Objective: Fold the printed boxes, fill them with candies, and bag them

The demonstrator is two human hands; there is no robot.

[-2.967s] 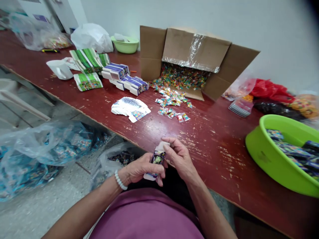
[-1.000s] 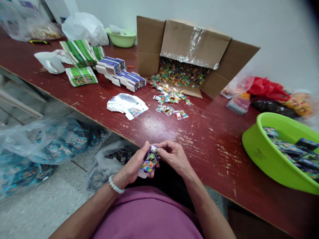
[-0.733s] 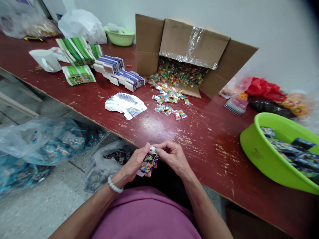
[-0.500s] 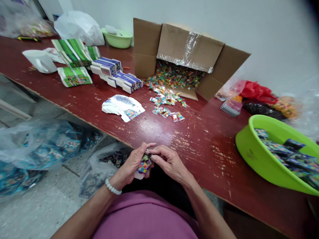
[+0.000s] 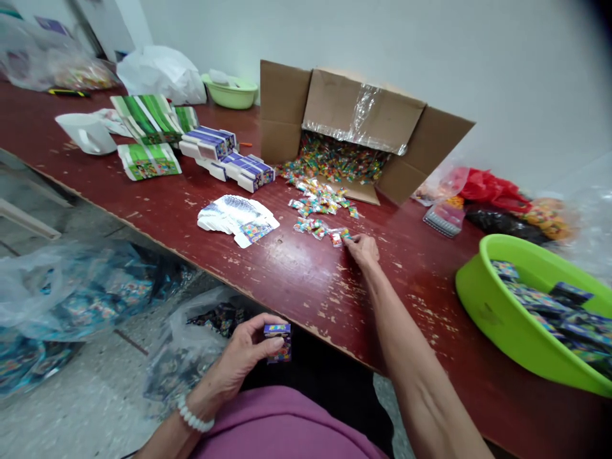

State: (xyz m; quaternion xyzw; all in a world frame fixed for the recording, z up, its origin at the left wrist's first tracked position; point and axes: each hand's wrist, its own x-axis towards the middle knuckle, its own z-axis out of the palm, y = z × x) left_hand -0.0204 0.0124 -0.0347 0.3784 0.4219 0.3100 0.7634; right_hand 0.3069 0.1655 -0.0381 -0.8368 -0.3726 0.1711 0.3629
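Note:
My left hand [image 5: 246, 350] grips a small purple printed carton [image 5: 278, 342] in front of my lap, thumb across its front. Stretched forward over the table, my right hand [image 5: 364, 250] has its fingertips pinched on a wrapped candy [image 5: 336, 238] at the near end of a loose pile. More wrapped candies [image 5: 315, 194] spill from an open cardboard box [image 5: 366, 115] lying on its side. A fanned stack of flat unfolded cartons [image 5: 236, 218] lies left of the candies.
A green basin [image 5: 471, 287] with several filled packs stands at the right. Bundled purple cartons [image 5: 248, 172], green cartons [image 5: 150, 162] and a white mug [image 5: 86, 134] are at the left. Plastic bags of packets [image 5: 186, 350] rest on the floor below the table edge.
My hands have parted. The left keeps the carton, now shaped as a box, near my lap; the right has moved forward to the candies. The view has tilted slightly.

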